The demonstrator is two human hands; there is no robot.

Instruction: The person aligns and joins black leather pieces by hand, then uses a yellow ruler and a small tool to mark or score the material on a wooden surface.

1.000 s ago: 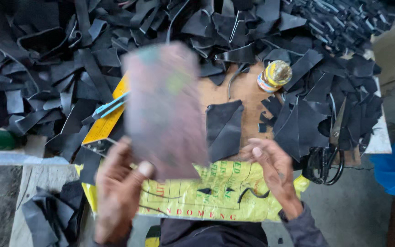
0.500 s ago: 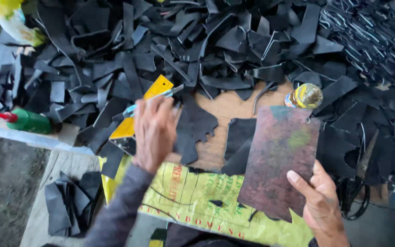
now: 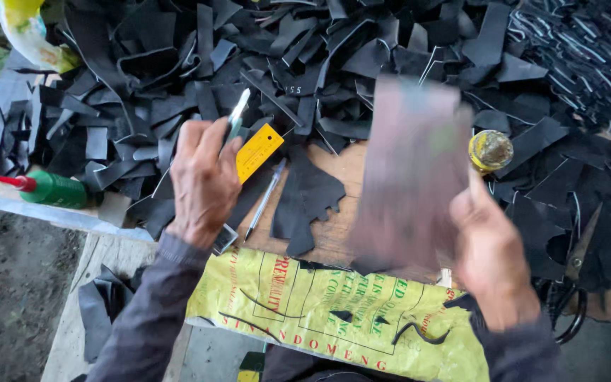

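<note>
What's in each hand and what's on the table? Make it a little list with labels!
Left hand: grips a slim cutter over the yellow ruler
Right hand: holds up a flat brownish sheet, blurred
Table: wooden board, black scraps, pen, scissors
Left edge: green bottle with red tip
Front: yellow printed sack

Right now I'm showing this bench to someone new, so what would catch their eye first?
Most striking is the heap of black offcuts covering the far half of the bench. In front of it, the right hand holds up a blurred, brownish flat sheet, while the left hand grips a slim cutter over a yellow ruler. A yellow printed sack drapes the near edge.
</note>
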